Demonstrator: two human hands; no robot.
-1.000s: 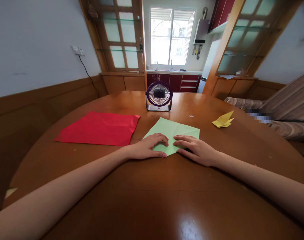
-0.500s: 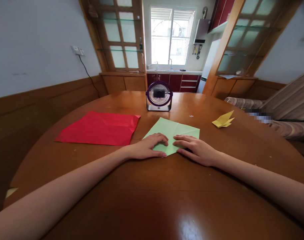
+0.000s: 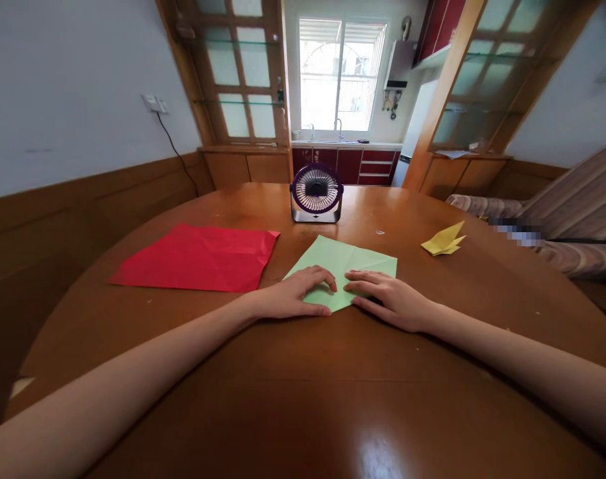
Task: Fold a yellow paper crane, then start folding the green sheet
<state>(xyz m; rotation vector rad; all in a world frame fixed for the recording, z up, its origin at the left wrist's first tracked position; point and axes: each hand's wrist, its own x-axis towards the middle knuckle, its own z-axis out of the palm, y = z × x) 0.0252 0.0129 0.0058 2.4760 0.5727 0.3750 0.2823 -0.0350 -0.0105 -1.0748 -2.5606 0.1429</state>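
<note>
A light green sheet of paper (image 3: 327, 256) with crease lines lies on the table in front of me, one corner pointing toward me. My left hand (image 3: 305, 291) rests on its left part, thumb and fingers apart and curved. On its right part lies my right hand (image 3: 387, 299), fingers stretched out toward the middle crease. Neither hand grips the paper, and both cover parts of its near edges. To the left is a red sheet of paper (image 3: 197, 259), spread out with creases and a bent far right corner. A folded yellow paper figure (image 3: 443, 241) sits at the right.
A small purple desk fan (image 3: 316, 189) stands beyond the green paper. The round wooden table (image 3: 303, 399) carries everything. A striped fabric seat (image 3: 577, 199) is at the right. Farther back are a sink counter and a window (image 3: 340, 73).
Both hands keep almost the same place on the green paper. The whole view has shifted very slightly; nothing was taken hold of or let go.
</note>
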